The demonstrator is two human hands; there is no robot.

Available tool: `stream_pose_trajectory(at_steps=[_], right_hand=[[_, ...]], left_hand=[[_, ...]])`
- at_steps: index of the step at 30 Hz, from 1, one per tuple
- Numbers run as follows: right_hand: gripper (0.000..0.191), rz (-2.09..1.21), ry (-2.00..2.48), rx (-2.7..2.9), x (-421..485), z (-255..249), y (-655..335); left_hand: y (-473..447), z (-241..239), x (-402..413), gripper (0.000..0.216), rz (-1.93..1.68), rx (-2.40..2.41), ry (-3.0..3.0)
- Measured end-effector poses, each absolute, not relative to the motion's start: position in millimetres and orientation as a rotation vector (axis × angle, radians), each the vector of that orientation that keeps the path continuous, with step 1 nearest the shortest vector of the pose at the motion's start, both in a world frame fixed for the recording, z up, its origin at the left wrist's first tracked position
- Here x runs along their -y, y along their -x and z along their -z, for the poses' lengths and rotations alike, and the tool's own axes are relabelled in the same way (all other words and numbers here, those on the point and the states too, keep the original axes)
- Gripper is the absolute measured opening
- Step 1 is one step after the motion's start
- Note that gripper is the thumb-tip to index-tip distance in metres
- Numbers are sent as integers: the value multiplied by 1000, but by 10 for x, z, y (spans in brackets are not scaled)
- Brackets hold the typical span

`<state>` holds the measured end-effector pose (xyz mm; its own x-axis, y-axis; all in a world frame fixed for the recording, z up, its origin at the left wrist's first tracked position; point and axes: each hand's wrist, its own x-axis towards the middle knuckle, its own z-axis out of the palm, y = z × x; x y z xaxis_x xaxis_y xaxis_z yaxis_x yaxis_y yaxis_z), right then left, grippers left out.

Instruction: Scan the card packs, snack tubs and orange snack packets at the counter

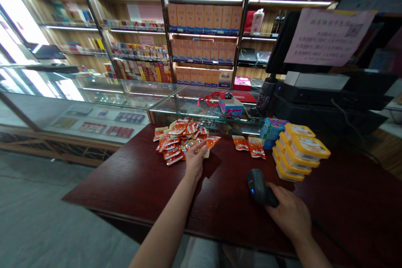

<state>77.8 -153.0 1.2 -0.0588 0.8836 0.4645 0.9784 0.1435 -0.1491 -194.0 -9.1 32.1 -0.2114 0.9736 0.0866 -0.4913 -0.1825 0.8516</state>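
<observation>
My left hand [195, 160] reaches forward over the dark red counter [141, 184] and its fingers are closed on one orange snack packet [210, 142] at the near edge of a pile of several orange packets [177, 138]. My right hand [290, 213] rests on the counter closer to me, wrapped round the handle of a black barcode scanner [258, 186] whose head points up and away. Two more orange packets [249, 145] lie apart to the right of the pile.
A stack of yellow-lidded boxes [301, 150] stands right of the scanner, with blue packs [270, 132] behind. A black till with a screen [326, 92] fills the back right. Glass display cases [125, 100] and stocked shelves [201, 29] stand beyond the counter.
</observation>
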Motion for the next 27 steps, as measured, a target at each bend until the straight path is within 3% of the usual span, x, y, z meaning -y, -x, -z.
stream_pose_trajectory(at_steps=[6,12,18,27], right_hand=[[34,275,1762,1987,1523,-14,-783],[32,155,1777,1943,1550,-143,-734],[37,-213,1797,1697,1585,-395,-550],[33,-673,1450,1573,1584,-629,-212]], left_hand=[[1951,-349,142,61,-1617,-786,-795],[1932,-373,158,42,-1530,-686,-722],[1883,-370,192,38,-1499,-772,-708],[1842,-301,165,41,-1477,-807,-680]])
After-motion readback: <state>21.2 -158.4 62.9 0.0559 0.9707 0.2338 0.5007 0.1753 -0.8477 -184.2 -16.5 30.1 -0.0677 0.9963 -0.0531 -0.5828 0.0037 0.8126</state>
